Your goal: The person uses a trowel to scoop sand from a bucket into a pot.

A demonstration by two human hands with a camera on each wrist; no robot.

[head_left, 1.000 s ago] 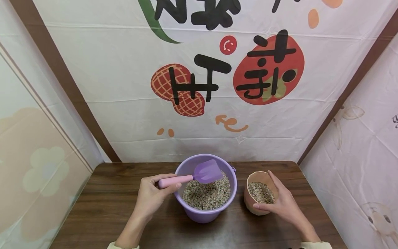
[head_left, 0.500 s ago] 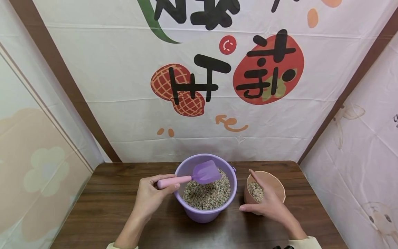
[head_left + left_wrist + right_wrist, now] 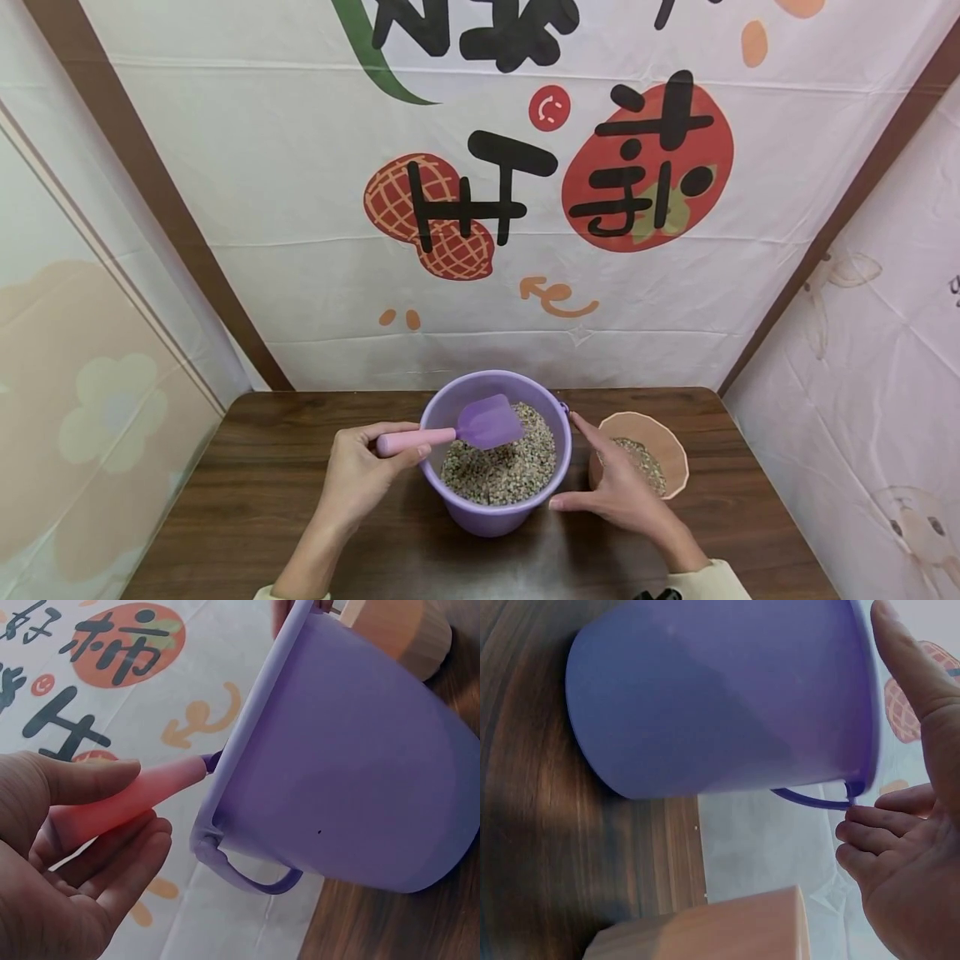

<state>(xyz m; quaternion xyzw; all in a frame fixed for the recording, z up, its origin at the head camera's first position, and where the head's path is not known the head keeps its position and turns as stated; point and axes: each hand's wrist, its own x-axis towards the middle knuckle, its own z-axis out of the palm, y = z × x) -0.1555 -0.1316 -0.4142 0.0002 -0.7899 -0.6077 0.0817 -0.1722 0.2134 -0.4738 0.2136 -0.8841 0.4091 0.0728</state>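
My left hand (image 3: pixel 360 473) pinches the pink handle of a toy shovel (image 3: pixel 491 422), its purple blade lying over the mouth of a purple bucket (image 3: pixel 486 522). Inside the bucket are coarse, sand-coloured grains (image 3: pixel 504 477). To the bucket's right, my right hand (image 3: pixel 624 490) has its fingers extended and thumb apart, close to the rim and the handle's hinge. Whether it touches the rim I cannot tell. A peach-coloured pot (image 3: pixel 670 433) with similar grains (image 3: pixel 643 463) stands just beyond that hand, which hides part of its near-left side.
The dark wooden table (image 3: pixel 262 475) ends at a white printed cloth wall (image 3: pixel 337 358) close behind the bucket. Cloth walls also stand at left and right. In the left wrist view, the bucket's curved handle (image 3: pixel 259 883) hangs against its side.
My right hand has let go of the peach pot and moved left to the bucket's side. The left hand with the shovel has shifted only slightly left, its blade a little lower.
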